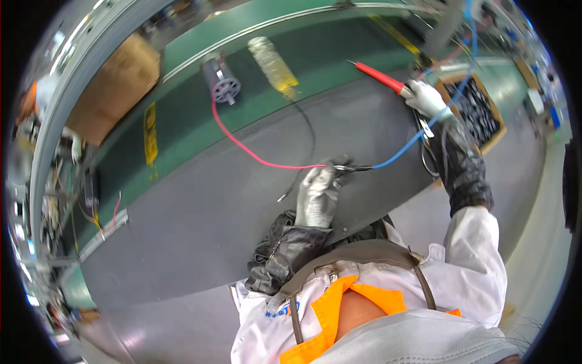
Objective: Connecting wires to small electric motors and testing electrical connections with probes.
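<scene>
My left hand (320,189), in a grey-coated glove, is closed on the end of a red wire (257,159) and, it seems, a black clip (353,168) on a blue cable (397,151). The red wire runs to a grey cylindrical motor (226,87) with a slotted end, lying on the green belt. A black wire (312,130) curves down beside my left hand to a bare metal end. My right hand (428,100), in a white glove, grips a red test probe (381,77) whose metal tip points up and left.
A box of black parts (476,115) stands right of my right hand. A metal hand tool (426,130) lies under my right wrist. The green belt (339,48) carries yellow stripes and crosses beyond the grey work surface (200,206). A cardboard sheet (115,85) stands at far left.
</scene>
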The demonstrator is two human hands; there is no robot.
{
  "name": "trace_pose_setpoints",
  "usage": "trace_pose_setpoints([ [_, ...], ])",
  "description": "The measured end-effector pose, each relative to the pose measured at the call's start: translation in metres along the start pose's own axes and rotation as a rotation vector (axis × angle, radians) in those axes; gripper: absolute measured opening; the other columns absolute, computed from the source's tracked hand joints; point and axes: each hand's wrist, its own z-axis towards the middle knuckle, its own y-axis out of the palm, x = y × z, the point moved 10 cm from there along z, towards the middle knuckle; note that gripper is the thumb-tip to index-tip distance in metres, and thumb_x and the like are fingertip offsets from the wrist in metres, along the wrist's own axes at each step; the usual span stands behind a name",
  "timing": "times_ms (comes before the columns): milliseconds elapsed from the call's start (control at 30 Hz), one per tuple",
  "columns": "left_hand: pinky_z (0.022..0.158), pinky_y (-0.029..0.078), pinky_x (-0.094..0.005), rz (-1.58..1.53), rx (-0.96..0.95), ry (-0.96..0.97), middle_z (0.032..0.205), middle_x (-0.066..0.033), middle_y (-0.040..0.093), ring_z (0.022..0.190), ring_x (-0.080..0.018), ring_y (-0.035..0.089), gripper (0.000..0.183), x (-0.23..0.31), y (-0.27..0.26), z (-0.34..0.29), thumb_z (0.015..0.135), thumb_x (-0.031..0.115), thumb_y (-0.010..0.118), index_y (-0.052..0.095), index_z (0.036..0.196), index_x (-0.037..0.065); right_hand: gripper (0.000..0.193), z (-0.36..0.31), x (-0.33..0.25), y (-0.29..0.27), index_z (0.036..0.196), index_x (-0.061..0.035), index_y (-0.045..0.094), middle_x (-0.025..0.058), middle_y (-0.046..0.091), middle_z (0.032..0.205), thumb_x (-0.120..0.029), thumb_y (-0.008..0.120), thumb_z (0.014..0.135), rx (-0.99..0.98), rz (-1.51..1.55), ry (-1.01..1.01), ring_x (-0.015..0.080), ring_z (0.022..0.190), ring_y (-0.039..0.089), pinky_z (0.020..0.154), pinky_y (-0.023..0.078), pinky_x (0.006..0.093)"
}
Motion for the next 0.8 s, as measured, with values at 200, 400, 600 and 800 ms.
trace_pose_setpoints([
  [200,0.099,0.053,-0.0390,0.025,-0.114,-0.058,0.119,-0.0164,0.069,0.111,-0.0240,0.067,0.047,0.005,0.015,-0.015,0.102,0.031,0.064,0.061,0.128,-0.008,0.051,0.019,-0.143,-0.051,0.135,-0.0050,0.061,0.0034,0.067,0.092,-0.019,0.075,0.087,-0.276,0.694,0.152,0.0101,0.073,0.064,0.062,0.053,0.0269],
  [400,0.101,0.051,-0.0386,0.001,-0.162,-0.052,0.124,-0.0170,0.069,0.112,-0.0239,0.067,0.047,0.011,0.020,-0.014,0.102,0.032,0.064,0.063,0.128,-0.007,0.047,0.052,-0.210,-0.060,0.139,-0.0051,0.059,-0.0031,0.060,0.075,-0.023,0.069,0.096,-0.414,0.666,0.228,0.0045,0.057,0.057,0.049,0.046,0.0222],
  [600,0.099,0.049,-0.0321,-0.001,-0.159,-0.066,0.119,-0.0101,0.071,0.107,-0.0151,0.065,0.036,0.014,0.024,-0.017,0.101,0.023,0.066,0.067,0.125,-0.003,0.040,0.023,-0.241,-0.051,0.106,-0.0034,0.067,0.0186,0.073,0.091,-0.038,0.073,0.087,-0.422,-0.219,-0.120,0.0352,0.094,0.071,0.085,0.055,0.0474],
  [800,0.102,0.047,-0.0321,-0.019,-0.197,-0.081,0.121,-0.0087,0.071,0.111,-0.0147,0.063,0.034,0.014,0.026,-0.020,0.101,0.021,0.065,0.067,0.125,-0.003,0.042,0.012,-0.242,-0.032,0.121,-0.0005,0.064,0.0057,0.066,0.083,-0.019,0.076,0.085,-0.522,0.473,0.041,0.0141,0.060,0.063,0.056,0.052,0.0296],
])
